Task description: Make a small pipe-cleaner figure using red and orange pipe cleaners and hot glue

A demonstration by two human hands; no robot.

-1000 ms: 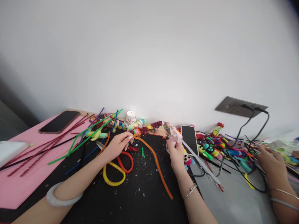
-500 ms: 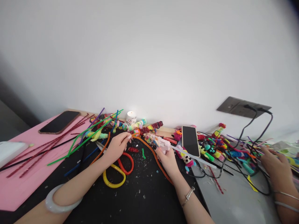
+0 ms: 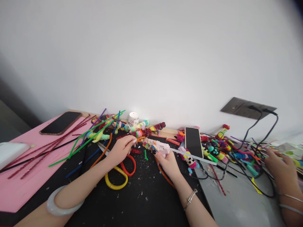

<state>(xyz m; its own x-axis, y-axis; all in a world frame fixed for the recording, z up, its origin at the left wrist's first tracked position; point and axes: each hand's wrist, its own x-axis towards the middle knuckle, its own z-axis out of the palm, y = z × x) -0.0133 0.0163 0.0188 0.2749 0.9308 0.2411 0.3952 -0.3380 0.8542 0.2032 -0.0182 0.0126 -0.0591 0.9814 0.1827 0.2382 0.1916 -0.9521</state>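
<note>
Pinched between the fingertips of my left hand point(image 3: 123, 150) is the end of an orange pipe cleaner point(image 3: 163, 172), whose length runs behind my right hand and back toward me. My right hand point(image 3: 167, 161) is closed round a white hot glue gun point(image 3: 163, 147) with colourful bits stuck about its front. A long clear glue stick point(image 3: 193, 156) sticks out of its rear. The gun's tip points left, close to the pipe cleaner near my left fingertips; whether they touch I cannot tell. Scissors with one red and one yellow handle point(image 3: 116, 182) lie beneath my left wrist.
Red, green and blue pipe cleaners point(image 3: 56, 142) lie at left over a pink sheet point(image 3: 14, 192), near a dark phone point(image 3: 61, 123). Wrapped pipe-cleaner figures point(image 3: 142, 126) and a paper roll point(image 3: 133, 118) line the wall. Another person's hand point(image 3: 280, 165) is at right, by black cables point(image 3: 272, 189).
My right hand has brought the glue gun slightly left, its tip now nearer the pipe cleaner at my left fingertips. The glue stick's rear end has moved left and up too.
</note>
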